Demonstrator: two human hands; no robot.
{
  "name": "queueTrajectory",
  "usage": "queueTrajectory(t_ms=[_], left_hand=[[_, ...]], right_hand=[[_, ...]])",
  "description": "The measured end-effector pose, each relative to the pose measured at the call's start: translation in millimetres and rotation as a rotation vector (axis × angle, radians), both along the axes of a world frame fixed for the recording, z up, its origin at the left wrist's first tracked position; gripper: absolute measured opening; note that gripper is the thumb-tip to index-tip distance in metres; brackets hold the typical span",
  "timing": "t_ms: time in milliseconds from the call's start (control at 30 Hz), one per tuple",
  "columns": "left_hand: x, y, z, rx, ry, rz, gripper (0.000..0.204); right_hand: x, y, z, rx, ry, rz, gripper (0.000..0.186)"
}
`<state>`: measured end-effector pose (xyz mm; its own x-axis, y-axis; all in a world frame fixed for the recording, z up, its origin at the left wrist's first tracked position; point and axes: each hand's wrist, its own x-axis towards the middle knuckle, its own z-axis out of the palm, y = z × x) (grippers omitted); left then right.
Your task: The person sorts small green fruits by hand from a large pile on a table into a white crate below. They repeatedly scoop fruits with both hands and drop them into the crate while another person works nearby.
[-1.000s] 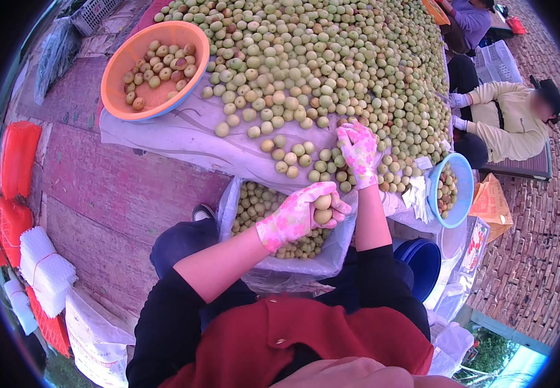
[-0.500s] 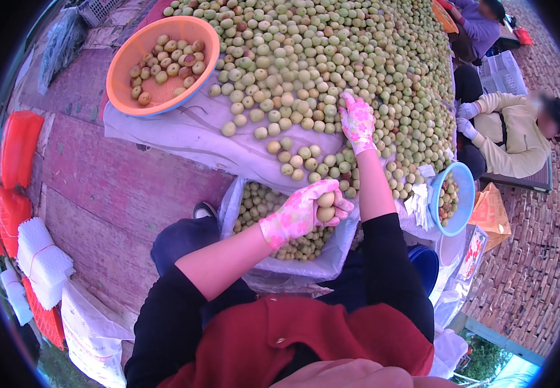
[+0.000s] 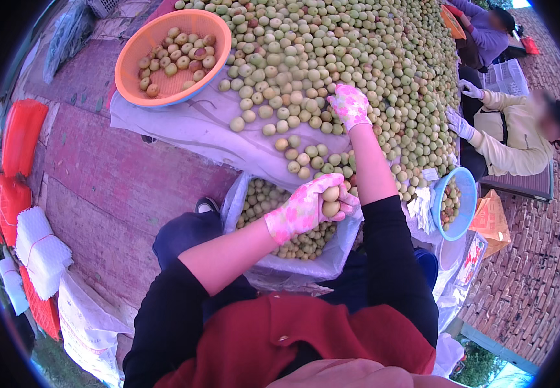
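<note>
My left hand point(image 3: 306, 208), in a pink-and-white patterned glove, is closed around two small round yellow-green fruits point(image 3: 331, 201). It hovers over a plastic-lined box point(image 3: 341, 258) partly filled with the same kind of fruit. Farther off, my right hand point(image 3: 350, 107), gloved alike, rests at the near edge of a wide heap of green fruits point(image 3: 357, 39). Its fingers are curled in among them, and the back of the hand hides whatever lies in its grip. Several loose fruits lie between the heap and the box on a pale cloth point(image 3: 189, 139).
An orange basket point(image 3: 124, 74) with browner fruits stands at the far left. On the right sits a light-blue basin point(image 3: 467, 207) holding fruits, beside crumpled white paper point(image 3: 421, 210). Two people work along the right side. Stacked white foam netting point(image 3: 40, 249) lies at the left.
My right hand has shifted slightly left and away over the heap. The left hand still holds its two fruits. The nearer co-worker's hands have moved apart, toward the heap.
</note>
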<state>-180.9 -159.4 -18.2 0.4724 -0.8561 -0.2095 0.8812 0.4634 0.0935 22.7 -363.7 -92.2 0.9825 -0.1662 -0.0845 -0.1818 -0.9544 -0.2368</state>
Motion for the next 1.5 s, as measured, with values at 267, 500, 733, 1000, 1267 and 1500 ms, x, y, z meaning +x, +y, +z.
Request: queueTrajectory(t_ms=[267, 500, 733, 1000, 1267, 1500], left_hand=[[4.6, 4.2, 8.7, 0.043, 0.098, 0.100, 0.034], [3.5, 3.6, 2.0, -0.085, 0.084, 0.035, 0.033], [-3.0, -3.4, 0.7, -0.126, -0.020, 0.065, 0.032], [-1.1, 1.5, 3.2, -0.091, 0.008, 0.172, 0.033], [4.1, 2.6, 13.5, -0.008, 0.085, -0.046, 0.030], [-1.5, -4.8, 8.3, 0.108, 0.047, -0.062, 0.028]], right_hand=[[7.1, -1.7, 6.3, 0.133, 0.086, -0.040, 0.023], [-69.9, -18.9, 35.9, 1.455, -0.102, -0.292, 0.022], [-49.0, 103.9, 43.1, 0.737, -0.205, 0.290, 0.023], [-35.4, 153.8, 36.1, 0.081, -0.173, 0.455, 0.039], [-215.6, -5.6, 43.6, 2.194, -0.155, -0.668, 0.041], [-416.9, -185.4, 78.9, 2.138, -1.646, -1.189, 0.056]])
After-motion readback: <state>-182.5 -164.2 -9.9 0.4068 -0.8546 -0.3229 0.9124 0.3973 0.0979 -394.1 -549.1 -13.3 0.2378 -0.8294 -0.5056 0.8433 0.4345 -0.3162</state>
